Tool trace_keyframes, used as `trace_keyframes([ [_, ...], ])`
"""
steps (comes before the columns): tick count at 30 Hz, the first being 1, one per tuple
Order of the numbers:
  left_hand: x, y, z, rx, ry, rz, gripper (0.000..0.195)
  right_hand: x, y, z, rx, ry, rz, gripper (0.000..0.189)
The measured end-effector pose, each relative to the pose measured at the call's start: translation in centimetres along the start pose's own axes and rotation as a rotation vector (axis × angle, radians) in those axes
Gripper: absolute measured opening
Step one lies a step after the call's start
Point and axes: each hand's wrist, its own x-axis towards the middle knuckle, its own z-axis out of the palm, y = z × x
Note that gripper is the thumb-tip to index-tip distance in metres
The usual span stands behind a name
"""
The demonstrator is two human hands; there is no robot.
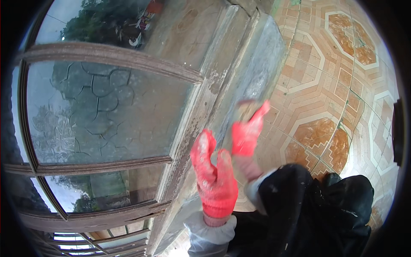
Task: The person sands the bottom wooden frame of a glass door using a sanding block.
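My left hand (214, 175), in a red knit glove, is raised beside the weathered wooden window frame (202, 106). Its thumb and fingers are apart, and nothing shows between them. My right hand (247, 135), gloved in red too and blurred, grips a brush-like tool (247, 109) over the grey sill ledge (260, 67); blur hides the tool's exact kind. Patches of the ledge look wet. Worn, flaking paint covers the frame's lower rail next to the ledge.
Glass panes (112, 112) with wooden glazing bars (112, 57) fill the left side and reflect trees and sky. Patterned floor tiles (298, 64) lie beyond the ledge. My dark-clothed legs (305, 205) are at the lower right.
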Motion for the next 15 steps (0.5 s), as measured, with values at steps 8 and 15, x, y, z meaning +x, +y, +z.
trace_keyframes([
  [8,5.5,-7.9,-1.2,0.686,-0.376,0.541,0.046,5.2,0.1,1.2,-0.169,0.011,-0.097,0.049],
  [15,5.7,-13.3,-0.6,0.783,-0.776,0.851,0.056,10.7,-0.5,0.2,-0.17,0.075,-0.121,0.052],
])
